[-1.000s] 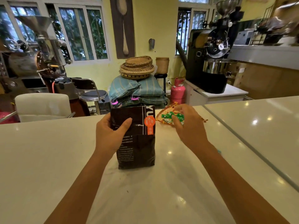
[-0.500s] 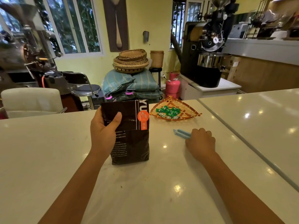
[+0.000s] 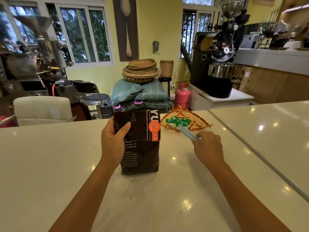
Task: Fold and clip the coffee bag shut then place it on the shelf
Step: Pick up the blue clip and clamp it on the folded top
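Note:
A dark brown coffee bag (image 3: pixel 142 153) with an orange label stands upright on the white counter (image 3: pixel 150 198), its top folded over toward me. My left hand (image 3: pixel 113 139) grips the bag's upper left side, thumb pressed on the folded flap. To the right of the bag, my right hand (image 3: pixel 208 147) holds a long light-blue clip (image 3: pixel 188 133) lifted off the counter, its free end pointing up and left toward the bag.
A woven triangular tray (image 3: pixel 199 118) with green packets lies on the counter just behind the clip. A seam (image 3: pixel 250 148) splits the counter from a second slab at right. Beyond the counter are chairs, stacked sacks, baskets, a pink gas cylinder and coffee roasters.
My right hand went from the tray down to the counter, took hold of the blue clip and has raised it. My left hand keeps its hold on the bag.

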